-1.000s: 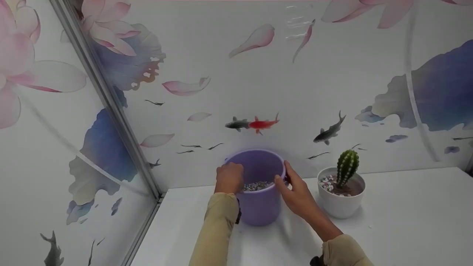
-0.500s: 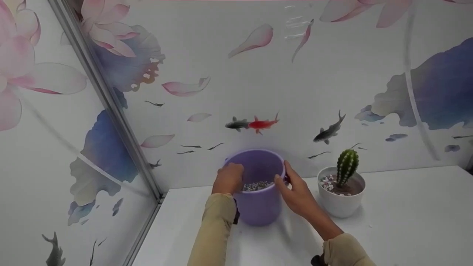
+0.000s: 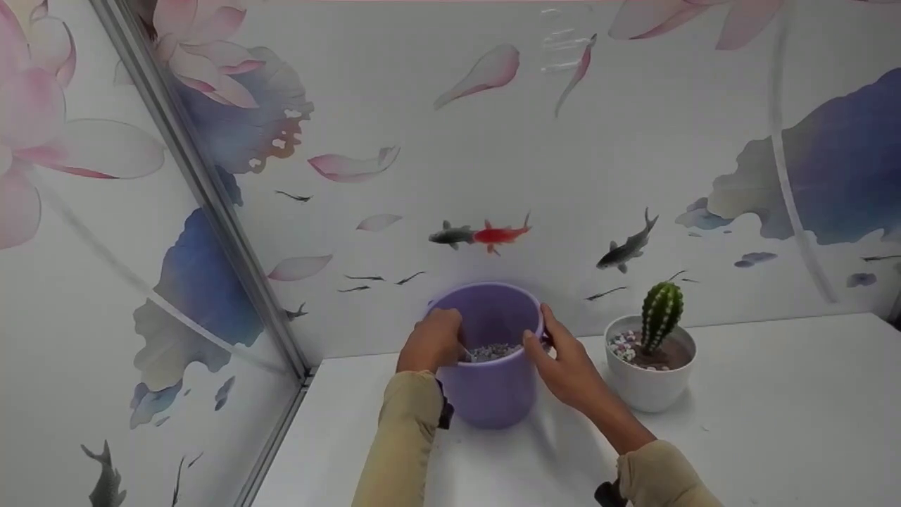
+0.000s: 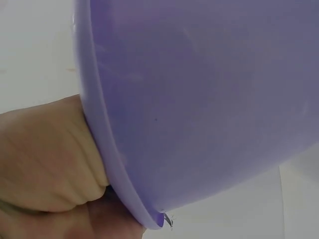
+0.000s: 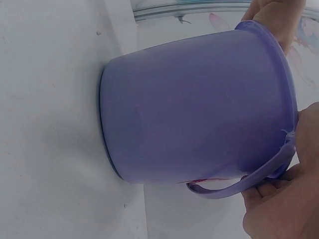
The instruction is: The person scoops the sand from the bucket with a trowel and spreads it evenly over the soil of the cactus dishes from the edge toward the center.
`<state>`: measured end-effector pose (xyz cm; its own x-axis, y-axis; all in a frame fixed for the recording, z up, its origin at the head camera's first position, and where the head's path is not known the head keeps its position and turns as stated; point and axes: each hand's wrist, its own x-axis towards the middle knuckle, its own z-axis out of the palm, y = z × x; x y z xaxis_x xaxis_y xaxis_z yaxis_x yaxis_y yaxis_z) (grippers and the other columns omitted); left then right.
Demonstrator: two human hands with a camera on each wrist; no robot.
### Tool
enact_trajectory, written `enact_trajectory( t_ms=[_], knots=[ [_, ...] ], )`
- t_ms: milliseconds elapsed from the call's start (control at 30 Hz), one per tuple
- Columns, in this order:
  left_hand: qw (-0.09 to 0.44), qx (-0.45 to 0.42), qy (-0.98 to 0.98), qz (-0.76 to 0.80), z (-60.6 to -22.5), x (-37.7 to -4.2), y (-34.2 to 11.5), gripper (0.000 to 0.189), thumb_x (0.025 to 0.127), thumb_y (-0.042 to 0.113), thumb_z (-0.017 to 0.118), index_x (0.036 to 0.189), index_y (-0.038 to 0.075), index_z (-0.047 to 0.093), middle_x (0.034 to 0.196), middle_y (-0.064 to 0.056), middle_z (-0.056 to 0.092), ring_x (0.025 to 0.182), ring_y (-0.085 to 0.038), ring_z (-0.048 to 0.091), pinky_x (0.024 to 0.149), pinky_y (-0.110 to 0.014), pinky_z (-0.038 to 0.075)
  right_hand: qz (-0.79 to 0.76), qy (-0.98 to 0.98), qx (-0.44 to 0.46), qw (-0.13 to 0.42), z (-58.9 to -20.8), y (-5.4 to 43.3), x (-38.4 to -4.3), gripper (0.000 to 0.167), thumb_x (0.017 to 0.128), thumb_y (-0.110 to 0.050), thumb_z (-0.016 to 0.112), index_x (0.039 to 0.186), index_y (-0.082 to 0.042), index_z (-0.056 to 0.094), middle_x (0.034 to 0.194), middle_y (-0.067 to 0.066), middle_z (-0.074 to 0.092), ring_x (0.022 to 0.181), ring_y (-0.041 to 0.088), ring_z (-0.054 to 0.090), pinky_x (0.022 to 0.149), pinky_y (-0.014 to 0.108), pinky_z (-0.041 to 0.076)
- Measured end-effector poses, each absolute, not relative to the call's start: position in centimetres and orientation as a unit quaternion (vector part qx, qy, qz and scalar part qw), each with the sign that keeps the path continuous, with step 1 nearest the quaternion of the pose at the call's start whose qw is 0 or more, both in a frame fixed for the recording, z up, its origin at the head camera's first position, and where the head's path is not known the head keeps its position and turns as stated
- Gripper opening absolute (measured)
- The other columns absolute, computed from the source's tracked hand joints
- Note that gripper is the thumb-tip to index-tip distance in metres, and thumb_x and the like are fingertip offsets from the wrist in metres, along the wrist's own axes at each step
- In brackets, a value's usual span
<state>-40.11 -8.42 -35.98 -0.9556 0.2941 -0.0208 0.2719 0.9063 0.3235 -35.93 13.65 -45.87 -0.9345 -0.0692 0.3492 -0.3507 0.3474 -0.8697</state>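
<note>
From where I stand, the purple bucket (image 3: 489,398) sits upright just below the middle of the head view, on the white table (image 3: 788,408) and near the printed wall (image 3: 450,155). Small grey gravel (image 3: 496,353) lies inside it.

The person's left hand (image 3: 431,339) reaches over the bucket's left side, its knuckles bent and its fingertips hidden inside. A thin pale sliver (image 3: 465,352) shows beside it, too small to name; I can't tell whether the fingers hold it. The right hand (image 3: 566,373) grips the rim at the bucket's right side, thumb towards the front. In the right wrist view, its other fingers curl near the top of the purple handle (image 5: 249,180).

To the right of that hand stands a white pot (image 3: 651,384) with a ribbed green cactus (image 3: 662,317) and pale and pinkish pebbles (image 3: 624,348). Both forearms come in from the lower edge in tan sleeves (image 3: 405,429). A red fish (image 3: 502,236) is printed above the bucket, and a metal strip (image 3: 204,190) slants down the left of the frame.
</note>
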Motion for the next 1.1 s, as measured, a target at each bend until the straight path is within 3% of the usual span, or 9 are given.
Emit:
enact_trajectory(
  t_ms=[300, 700, 1100],
  knots=[
    [0.049, 0.140, 0.967, 0.205, -36.2, -40.0, -8.9, 0.028, 0.092, 0.014, 0.089, 0.117, 0.003, 0.081, 0.120, -0.012, 0.079, 0.117, -0.034, 0.073, 0.103, -0.052, 0.059, 0.556, -0.812, 0.127, 0.125, -45.9, 13.6, -36.0, 0.081, 0.115, -0.038, 0.053, 0.173, -0.001, 0.010, 0.179, 0.022, 0.022, 0.164, 0.035, 0.031, 0.130, 0.055, 0.032],
    [0.031, 0.163, 0.959, 0.230, -36.3, -39.9, -9.4, 0.024, 0.093, 0.013, 0.087, 0.114, 0.002, 0.082, 0.118, -0.012, 0.080, 0.113, -0.031, 0.075, 0.098, -0.050, 0.062, 0.559, -0.809, 0.130, 0.128, -46.0, 13.6, -36.1, 0.081, 0.115, -0.038, 0.053, 0.173, -0.001, 0.009, 0.179, 0.022, 0.022, 0.164, 0.036, 0.031, 0.130, 0.056, 0.032],
    [0.022, 0.195, 0.943, 0.269, -37.1, -40.3, -10.0, 0.011, 0.097, 0.014, 0.083, 0.106, 0.010, 0.086, 0.112, -0.005, 0.083, 0.110, -0.025, 0.075, 0.096, -0.047, 0.063, 0.564, -0.808, 0.127, 0.112, -45.9, 13.7, -35.9, 0.083, 0.115, -0.045, 0.051, 0.173, -0.004, 0.008, 0.180, 0.020, 0.020, 0.165, 0.035, 0.028, 0.131, 0.056, 0.030]
  ],
)
